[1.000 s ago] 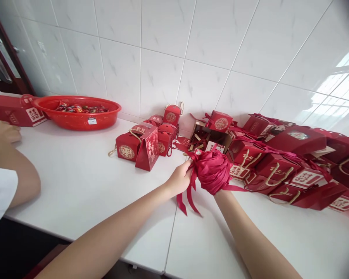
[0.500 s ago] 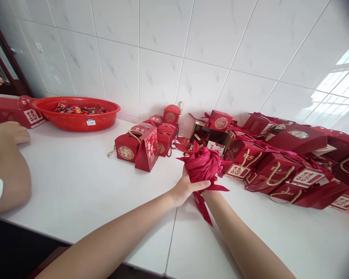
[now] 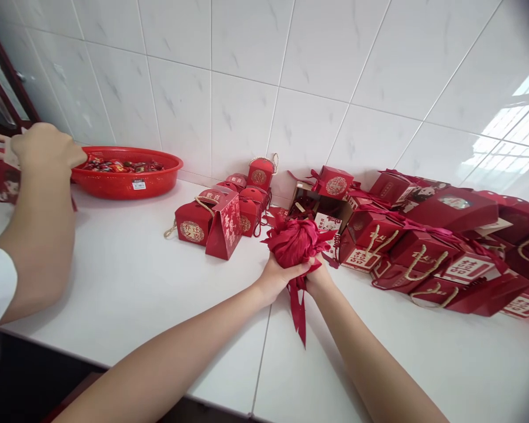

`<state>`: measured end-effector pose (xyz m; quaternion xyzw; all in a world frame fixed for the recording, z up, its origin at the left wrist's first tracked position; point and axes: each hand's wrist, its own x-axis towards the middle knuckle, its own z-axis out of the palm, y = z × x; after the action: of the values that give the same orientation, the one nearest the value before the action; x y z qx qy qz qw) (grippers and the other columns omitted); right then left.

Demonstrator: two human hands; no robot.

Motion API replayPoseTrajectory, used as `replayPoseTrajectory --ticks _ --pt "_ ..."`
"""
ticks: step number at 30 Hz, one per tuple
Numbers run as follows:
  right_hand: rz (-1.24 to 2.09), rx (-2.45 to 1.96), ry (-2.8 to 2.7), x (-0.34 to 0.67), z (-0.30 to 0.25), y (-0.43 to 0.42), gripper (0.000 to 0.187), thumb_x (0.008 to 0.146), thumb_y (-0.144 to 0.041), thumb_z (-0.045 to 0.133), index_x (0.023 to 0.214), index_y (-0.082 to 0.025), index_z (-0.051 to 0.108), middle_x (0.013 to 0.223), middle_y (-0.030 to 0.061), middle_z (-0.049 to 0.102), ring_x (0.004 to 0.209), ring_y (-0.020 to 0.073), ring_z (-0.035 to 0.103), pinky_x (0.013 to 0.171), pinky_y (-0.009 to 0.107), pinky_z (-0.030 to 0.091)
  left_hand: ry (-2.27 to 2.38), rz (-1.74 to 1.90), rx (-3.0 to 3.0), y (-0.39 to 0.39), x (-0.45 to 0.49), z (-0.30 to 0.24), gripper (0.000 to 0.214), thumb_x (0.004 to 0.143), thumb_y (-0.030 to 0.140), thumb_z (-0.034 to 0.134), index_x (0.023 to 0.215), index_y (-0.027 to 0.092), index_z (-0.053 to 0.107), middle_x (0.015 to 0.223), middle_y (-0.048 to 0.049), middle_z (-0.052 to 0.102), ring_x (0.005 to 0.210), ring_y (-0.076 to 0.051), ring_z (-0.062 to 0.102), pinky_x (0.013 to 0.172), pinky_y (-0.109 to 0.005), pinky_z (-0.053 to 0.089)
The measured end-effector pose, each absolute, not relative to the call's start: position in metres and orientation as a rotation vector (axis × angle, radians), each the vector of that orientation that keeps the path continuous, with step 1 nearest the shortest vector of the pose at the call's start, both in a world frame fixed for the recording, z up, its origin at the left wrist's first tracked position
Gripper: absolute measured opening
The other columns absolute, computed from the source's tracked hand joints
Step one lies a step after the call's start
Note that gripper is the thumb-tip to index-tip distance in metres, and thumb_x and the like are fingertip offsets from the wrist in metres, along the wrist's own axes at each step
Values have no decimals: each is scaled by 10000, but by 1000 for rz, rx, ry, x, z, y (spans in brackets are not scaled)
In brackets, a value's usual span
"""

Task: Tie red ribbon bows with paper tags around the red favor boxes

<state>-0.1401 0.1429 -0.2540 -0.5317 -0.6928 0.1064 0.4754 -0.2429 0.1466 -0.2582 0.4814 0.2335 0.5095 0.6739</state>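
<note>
A bunched wad of dark red ribbons (image 3: 296,242) is held up over the white counter between both my hands, with loose ends hanging below. My left hand (image 3: 277,281) grips it from the left, thumb laid across the front. On the other side my right hand (image 3: 318,275) is closed around the ribbons, its fingers partly hidden behind them. Just beyond the wad lies an open box (image 3: 321,207) on its side, with small dark red items inside. A small red gift box (image 3: 335,181) with a gold round emblem rests on top of it.
Red gift boxes with rope handles (image 3: 423,258) are piled along the right. Several small red boxes (image 3: 193,226) stand mid-counter by the tiled wall. A red plastic basin (image 3: 130,182) holds wrapped sweets. At the left, a co-worker's arm (image 3: 44,217) reaches over the white counter (image 3: 127,282).
The ribbon wad has turned and dropped slightly in my hands, its tails now hanging straighter down. The co-worker's arm has risen and moved right, its hand now beside the basin.
</note>
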Motion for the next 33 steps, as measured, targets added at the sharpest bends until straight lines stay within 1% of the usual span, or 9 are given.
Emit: replayPoseTrajectory --ticks 2,4,7,11,18,24,29,31,33 --pt "649 -1146 -1430 -138 -248 143 400 825 -343 481 1175 -164 556 976 132 679 925 239 650 722 359 555 561 1153 1084 148 -244 -259 868 579 301 875 1325 191 444 1249 -144 621 1185 -307 563 1029 -473 444" --pt "939 -997 -1156 -139 -245 144 377 689 -404 591 998 -187 590 896 97 685 843 247 651 703 373 549 573 1162 1103 150 -244 -261 871 570 274 870 1317 176 433 1224 -147 628 1157 -309 576 990 -464 468" --pt "1043 -958 -1014 -143 -245 147 331 566 -352 671 846 -205 572 791 47 675 773 231 638 700 374 543 634 1209 1207 153 -243 -265 756 553 177 834 1226 160 491 1123 -121 663 1071 -299 614 905 -430 509" --pt "1098 -952 -910 -149 -247 149 314 578 -295 682 858 -213 565 766 27 670 800 223 635 716 358 540 792 1319 1277 155 -239 -269 619 489 70 797 1055 159 565 1033 -84 670 1000 -279 626 878 -394 501" --pt "1160 -948 -822 -168 -243 144 318 599 -243 679 882 -236 532 816 23 661 892 228 630 736 337 539 971 1465 1172 165 -245 -272 589 484 97 823 1018 182 589 1029 -75 684 988 -274 632 861 -365 491" --pt "1282 -929 -748 -169 -229 139 374 588 -217 694 894 -245 481 883 -3 661 775 185 635 704 321 533 975 1447 1034 183 -254 -273 412 546 238 822 919 167 661 937 -83 717 899 -276 667 774 -363 528" --pt "1514 -899 -729 -148 -202 133 309 645 -182 710 905 -223 547 816 -12 650 662 128 593 627 251 508 947 1437 897 188 -257 -268 283 575 225 787 832 161 687 851 -80 730 810 -261 687 739 -366 547" --pt "1558 -932 -758 -136 -186 126 327 674 -201 709 968 -226 568 857 10 662 702 141 614 664 272 521 956 1457 823 192 -260 -266 264 578 208 777 824 167 689 860 -81 733 813 -256 690 758 -364 545" --pt "1508 -981 -872 -123 -168 115 397 699 -250 720 1070 -245 579 1003 38 673 847 174 647 783 329 533 961 1469 740 197 -264 -264 261 599 215 765 845 175 690 892 -83 737 836 -252 693 787 -365 545"
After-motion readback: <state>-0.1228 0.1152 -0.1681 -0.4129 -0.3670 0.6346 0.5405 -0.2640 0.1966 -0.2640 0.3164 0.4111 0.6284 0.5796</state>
